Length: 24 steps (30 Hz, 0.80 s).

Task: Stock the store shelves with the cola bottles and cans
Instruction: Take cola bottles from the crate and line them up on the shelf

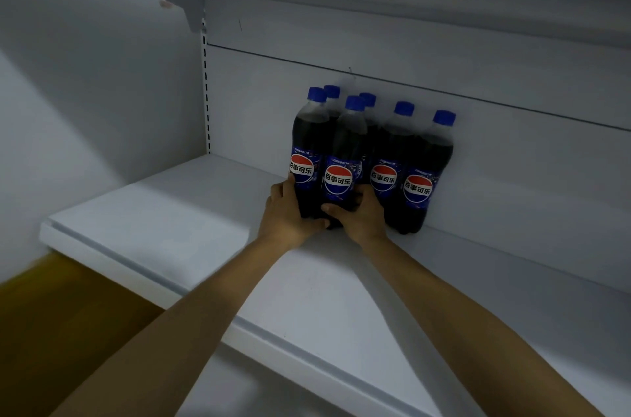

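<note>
Six cola bottles [392, 150] with blue caps stand upright on the white shelf [164, 222], close against its back panel [529, 170]. The left hand [286, 213] is curled around the low part of the leftmost front bottle [309, 146]. The right hand [364, 216] is curled around the neighbouring bottle [345, 157], also near its base.

We see the cola bottles [341, 150] in clear, glossy plastic with soft highlights at the shoulders. Their caps [355, 103] are smooth blue plastic with a duller sheen, and their labels [338, 180] are a shiny printed film. The shelf [170, 228] looks like smooth white-painted metal, matt with a faint sheen towards its front edge. The back panel [512, 160] shares that flat finish, and the slotted upright [206, 81] at the shelf's back left corner looks like painted metal.
</note>
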Each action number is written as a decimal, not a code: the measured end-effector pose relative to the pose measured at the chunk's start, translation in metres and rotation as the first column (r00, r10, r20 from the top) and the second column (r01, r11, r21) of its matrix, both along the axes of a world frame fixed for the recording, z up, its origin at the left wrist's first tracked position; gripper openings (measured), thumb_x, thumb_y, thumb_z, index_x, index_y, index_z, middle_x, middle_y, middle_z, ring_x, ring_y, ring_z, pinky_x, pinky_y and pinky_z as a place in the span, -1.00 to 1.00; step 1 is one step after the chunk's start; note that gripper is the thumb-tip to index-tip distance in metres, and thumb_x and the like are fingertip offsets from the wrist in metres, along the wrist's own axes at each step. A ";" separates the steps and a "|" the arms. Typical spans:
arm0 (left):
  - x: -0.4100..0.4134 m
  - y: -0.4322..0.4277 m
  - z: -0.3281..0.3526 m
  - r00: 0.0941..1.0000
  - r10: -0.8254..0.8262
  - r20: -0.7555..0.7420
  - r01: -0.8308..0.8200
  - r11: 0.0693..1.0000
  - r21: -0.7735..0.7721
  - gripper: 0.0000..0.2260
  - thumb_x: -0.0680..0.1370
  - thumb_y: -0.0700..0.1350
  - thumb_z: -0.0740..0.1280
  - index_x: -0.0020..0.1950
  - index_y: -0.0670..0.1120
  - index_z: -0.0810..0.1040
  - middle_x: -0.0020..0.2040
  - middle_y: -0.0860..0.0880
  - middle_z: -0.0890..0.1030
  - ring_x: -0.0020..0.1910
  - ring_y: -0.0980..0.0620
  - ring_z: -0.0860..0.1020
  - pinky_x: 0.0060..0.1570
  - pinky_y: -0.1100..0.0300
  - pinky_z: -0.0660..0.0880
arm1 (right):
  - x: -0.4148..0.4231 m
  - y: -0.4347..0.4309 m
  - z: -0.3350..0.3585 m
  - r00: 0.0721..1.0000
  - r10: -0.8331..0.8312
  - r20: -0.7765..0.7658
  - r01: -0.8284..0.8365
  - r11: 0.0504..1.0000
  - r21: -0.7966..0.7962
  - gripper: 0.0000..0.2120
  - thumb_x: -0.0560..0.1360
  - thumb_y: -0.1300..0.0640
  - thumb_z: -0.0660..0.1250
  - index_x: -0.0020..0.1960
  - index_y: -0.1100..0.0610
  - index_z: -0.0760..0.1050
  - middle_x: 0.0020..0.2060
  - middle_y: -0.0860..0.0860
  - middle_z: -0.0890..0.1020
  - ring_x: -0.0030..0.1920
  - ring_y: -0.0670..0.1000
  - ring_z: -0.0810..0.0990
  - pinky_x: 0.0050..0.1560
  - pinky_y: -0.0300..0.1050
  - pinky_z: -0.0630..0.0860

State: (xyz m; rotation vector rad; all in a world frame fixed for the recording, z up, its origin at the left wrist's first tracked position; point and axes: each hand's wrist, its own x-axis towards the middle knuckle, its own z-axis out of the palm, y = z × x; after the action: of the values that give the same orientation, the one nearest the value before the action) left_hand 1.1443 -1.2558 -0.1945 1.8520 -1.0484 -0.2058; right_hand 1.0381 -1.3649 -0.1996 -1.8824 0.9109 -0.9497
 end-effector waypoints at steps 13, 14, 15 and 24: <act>0.013 0.049 0.011 0.990 -0.095 -0.101 0.094 0.995 -0.014 -0.04 0.38 -0.04 0.54 0.56 -0.12 -0.03 0.53 -0.13 0.14 0.48 -0.09 0.21 0.40 0.10 0.25 | 0.007 0.091 0.013 0.959 -0.110 0.262 0.007 0.930 0.367 -0.35 0.46 0.09 0.45 0.43 0.12 0.22 0.37 0.11 0.39 0.28 0.05 0.43 0.15 -0.16 0.38; 0.017 0.061 0.010 0.993 -0.075 -0.093 0.072 0.997 -0.030 -0.07 0.41 -0.01 0.51 0.56 -0.12 -0.03 0.54 -0.12 0.14 0.48 -0.07 0.20 0.41 0.10 0.23 | 0.010 0.106 0.018 0.954 -0.096 0.284 -0.014 0.931 0.364 -0.36 0.47 0.08 0.45 0.44 0.10 0.23 0.38 0.10 0.38 0.27 0.03 0.43 0.17 -0.14 0.38; 0.022 0.075 0.009 0.995 -0.056 -0.082 0.052 0.997 -0.053 -0.12 0.43 0.01 0.48 0.56 -0.11 0.00 0.54 -0.10 0.16 0.48 -0.04 0.21 0.40 0.13 0.23 | 0.013 0.121 0.023 0.948 -0.081 0.309 -0.040 0.930 0.367 -0.37 0.47 0.06 0.44 0.44 0.08 0.23 0.38 0.08 0.38 0.26 0.01 0.42 0.17 -0.14 0.37; 0.061 0.288 -0.048 0.921 0.217 -0.324 -0.332 0.871 -0.361 -0.77 0.64 0.02 0.16 0.25 0.06 0.50 0.12 0.13 0.62 0.09 0.22 0.58 0.07 0.38 0.48 | 0.040 0.318 -0.025 0.870 0.281 0.405 -0.399 0.883 0.246 -0.56 0.50 -0.19 0.27 0.32 -0.11 0.31 0.25 -0.14 0.48 0.17 -0.28 0.52 -0.01 -0.52 0.42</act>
State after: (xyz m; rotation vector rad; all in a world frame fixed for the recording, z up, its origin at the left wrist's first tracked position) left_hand 1.2049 -0.9674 -0.2426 1.5120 -0.5678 -0.0598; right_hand 1.0778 -1.0469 -0.2251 -1.4598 0.4514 -0.8268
